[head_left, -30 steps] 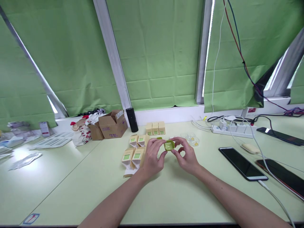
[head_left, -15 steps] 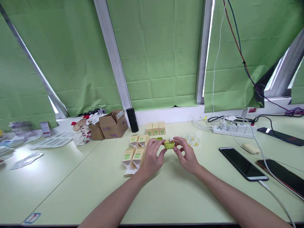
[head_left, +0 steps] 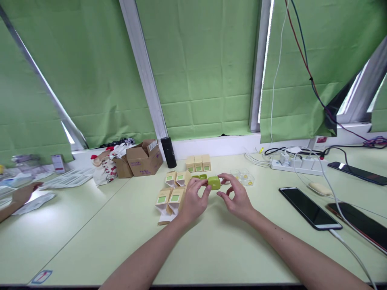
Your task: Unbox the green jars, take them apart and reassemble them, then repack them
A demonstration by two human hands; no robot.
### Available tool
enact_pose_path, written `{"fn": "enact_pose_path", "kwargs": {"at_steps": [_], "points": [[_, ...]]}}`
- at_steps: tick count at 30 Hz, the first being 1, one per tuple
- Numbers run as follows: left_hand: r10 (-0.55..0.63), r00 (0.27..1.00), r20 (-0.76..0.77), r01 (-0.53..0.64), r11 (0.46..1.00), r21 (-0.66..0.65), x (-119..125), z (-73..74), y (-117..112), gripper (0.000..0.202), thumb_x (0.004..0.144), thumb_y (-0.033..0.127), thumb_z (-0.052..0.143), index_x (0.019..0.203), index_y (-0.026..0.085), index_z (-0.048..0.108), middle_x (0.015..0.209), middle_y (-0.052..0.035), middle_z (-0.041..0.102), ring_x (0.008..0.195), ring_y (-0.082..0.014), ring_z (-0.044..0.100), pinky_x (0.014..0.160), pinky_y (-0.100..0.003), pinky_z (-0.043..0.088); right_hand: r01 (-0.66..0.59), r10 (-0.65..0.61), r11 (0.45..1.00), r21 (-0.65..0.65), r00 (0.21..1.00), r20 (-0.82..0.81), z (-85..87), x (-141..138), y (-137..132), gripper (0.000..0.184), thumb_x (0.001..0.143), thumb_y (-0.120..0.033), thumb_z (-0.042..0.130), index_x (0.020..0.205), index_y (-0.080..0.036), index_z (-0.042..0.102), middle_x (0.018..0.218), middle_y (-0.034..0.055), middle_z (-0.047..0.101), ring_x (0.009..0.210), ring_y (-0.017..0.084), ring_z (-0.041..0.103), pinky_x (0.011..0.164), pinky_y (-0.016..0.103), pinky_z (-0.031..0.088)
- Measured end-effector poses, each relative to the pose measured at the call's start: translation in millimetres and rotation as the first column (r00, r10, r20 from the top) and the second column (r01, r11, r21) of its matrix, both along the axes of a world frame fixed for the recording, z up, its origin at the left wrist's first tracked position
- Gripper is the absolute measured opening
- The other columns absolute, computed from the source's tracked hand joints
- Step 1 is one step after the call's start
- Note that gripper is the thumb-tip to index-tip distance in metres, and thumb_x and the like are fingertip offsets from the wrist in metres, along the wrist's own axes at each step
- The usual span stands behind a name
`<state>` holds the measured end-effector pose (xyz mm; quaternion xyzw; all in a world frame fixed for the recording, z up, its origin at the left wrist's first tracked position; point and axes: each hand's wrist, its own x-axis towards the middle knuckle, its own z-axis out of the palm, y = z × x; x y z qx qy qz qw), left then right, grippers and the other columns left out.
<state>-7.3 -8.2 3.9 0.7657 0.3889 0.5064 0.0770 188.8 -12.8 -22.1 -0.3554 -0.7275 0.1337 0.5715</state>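
Note:
A small, glossy green case [head_left: 214, 183] with rounded corners is pinched between the thumb and fingers of my left hand [head_left: 195, 199], a little above the table. My right hand [head_left: 237, 197] is just to the right of it, thumb and fingers apart, with nothing visible between them. Behind my left hand lie more small green cases [head_left: 202, 176], partly hidden. Next to that hand stand several cream boxes [head_left: 162, 200] with green squares on them. Beyond my right hand sits a clear plastic tray [head_left: 248, 181] with small yellow pieces in it.
Three cream boxes [head_left: 198, 163] stand at the back near a black bottle [head_left: 168, 152] and a cardboard box [head_left: 145, 159]. To the right are a phone [head_left: 310, 207] on a cable and a power strip [head_left: 298, 165]. Another person's hand [head_left: 26, 193] reaches in at far left.
The green case has turned from looking open on top to showing a smooth, flat face. My right fingers have come away from it. Another person's hand has appeared at the left.

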Motion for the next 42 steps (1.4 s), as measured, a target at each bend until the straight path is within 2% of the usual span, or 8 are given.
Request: {"fn": "enact_pose_path", "kwargs": {"at_steps": [9, 17, 23, 30, 32, 34, 39, 42], "points": [[0.001, 1.000, -0.001, -0.001, 0.999, -0.043, 1.9, -0.8, -0.7, 0.029, 0.103, 0.042, 0.057, 0.102, 0.019, 0.075, 0.096, -0.0084, 0.070, 0.096, -0.0231, 0.066, 0.086, -0.041, 0.056, -0.035, 0.033, 0.998, -0.049, 0.998, -0.045, 0.9, -1.0, 2.0, 0.041, 0.090, -0.023, 0.066, 0.130, -0.029, 0.059, 0.131, 0.0103, 0.064, 0.101, 0.024, 0.065, 0.063, 0.032, 0.060], [-0.018, 0.998, -0.058, 0.016, 0.999, -0.032, -1.4, -3.1, 1.3, 0.031, 0.106, 0.036, 0.049, 0.095, 0.021, 0.073, 0.091, -0.0074, 0.069, 0.092, -0.0236, 0.064, 0.084, -0.041, 0.052, -0.109, 0.075, 0.976, -0.189, 0.980, -0.182, 5.9, -2.9, 1.1, 0.035, 0.087, -0.031, 0.069, 0.121, -0.027, 0.065, 0.121, 0.0084, 0.068, 0.106, 0.024, 0.064, 0.069, 0.032, 0.061], [-0.007, 0.996, -0.089, 0.006, 1.000, -0.011, -2.8, -3.1, 1.3, 0.019, 0.102, 0.029, 0.055, 0.100, 0.021, 0.072, 0.093, -0.0072, 0.069, 0.091, -0.0235, 0.064, 0.082, -0.040, 0.053, -0.255, 0.162, 0.927, -0.276, 0.934, -0.319, 1.3, -2.7, 7.8, 0.039, 0.085, -0.040, 0.074, 0.119, -0.024, 0.064, 0.113, 0.0095, 0.069, 0.106, 0.026, 0.065, 0.061, 0.030, 0.060], [0.011, 0.983, -0.184, 0.004, 0.997, 0.081, -3.4, -2.7, 2.1, 0.010, 0.097, 0.025, 0.062, 0.097, 0.022, 0.072, 0.092, -0.0074, 0.070, 0.094, -0.0253, 0.062, 0.082, -0.042, 0.053, -0.467, 0.288, 0.833, -0.295, 0.823, -0.489, 6.1, 0.9, 8.4, 0.048, 0.079, -0.049, 0.082, 0.115, -0.023, 0.065, 0.111, 0.0111, 0.074, 0.101, 0.027, 0.070, 0.058, 0.032, 0.061], [0.038, 0.973, -0.227, -0.010, 0.992, 0.125, -3.4, -2.0, 1.5, 0.008, 0.094, 0.026, 0.067, 0.100, 0.022, 0.071, 0.093, -0.0081, 0.071, 0.102, -0.0288, 0.059, 0.084, -0.046, 0.053, -0.506, 0.299, 0.804, -0.312, 0.798, -0.523, 7.9, 2.0, 7.0, 0.049, 0.077, -0.048, 0.084, 0.114, -0.022, 0.066, 0.109, 0.0108, 0.075, 0.096, 0.026, 0.071, 0.060, 0.032, 0.062], [0.054, 0.970, -0.237, -0.016, 0.987, 0.162, -3.2, -1.2, 0.4, 0.018, 0.092, 0.024, 0.070, 0.109, 0.023, 0.068, 0.098, -0.0094, 0.071, 0.111, -0.0318, 0.055, 0.088, -0.049, 0.053, -0.508, 0.289, 0.797, -0.327, 0.796, -0.532, 8.5, 2.6, 6.2, 0.048, 0.077, -0.048, 0.084, 0.113, -0.022, 0.067, 0.108, 0.0105, 0.075, 0.094, 0.025, 0.071, 0.060, 0.032, 0.061], [0.037, 0.960, -0.278, 0.028, 0.974, 0.227, -1.7, -1.1, -3.0, 0.054, 0.090, 0.014, 0.069, 0.140, 0.025, 0.053, 0.131, -0.0133, 0.064, 0.129, -0.0349, 0.045, 0.104, -0.058, 0.048, -0.461, 0.254, 0.819, -0.341, 0.825, -0.505, 3.8, 0.1, 9.1, 0.048, 0.076, -0.050, 0.083, 0.111, -0.021, 0.069, 0.107, 0.0106, 0.074, 0.092, 0.024, 0.069, 0.055, 0.029, 0.059], [0.016, 0.943, -0.333, 0.057, 0.976, 0.210, -0.1, -2.3, -4.5, 0.058, 0.092, 0.011, 0.064, 0.146, 0.028, 0.050, 0.138, -0.0129, 0.058, 0.132, -0.0337, 0.043, 0.108, -0.058, 0.047, -0.429, 0.241, 0.836, -0.341, 0.847, -0.474, -1.1, -3.6, 11.8, 0.047, 0.077, -0.050, 0.083, 0.112, -0.021, 0.070, 0.110, 0.0110, 0.073, 0.095, 0.025, 0.067, 0.053, 0.027, 0.057]]}}
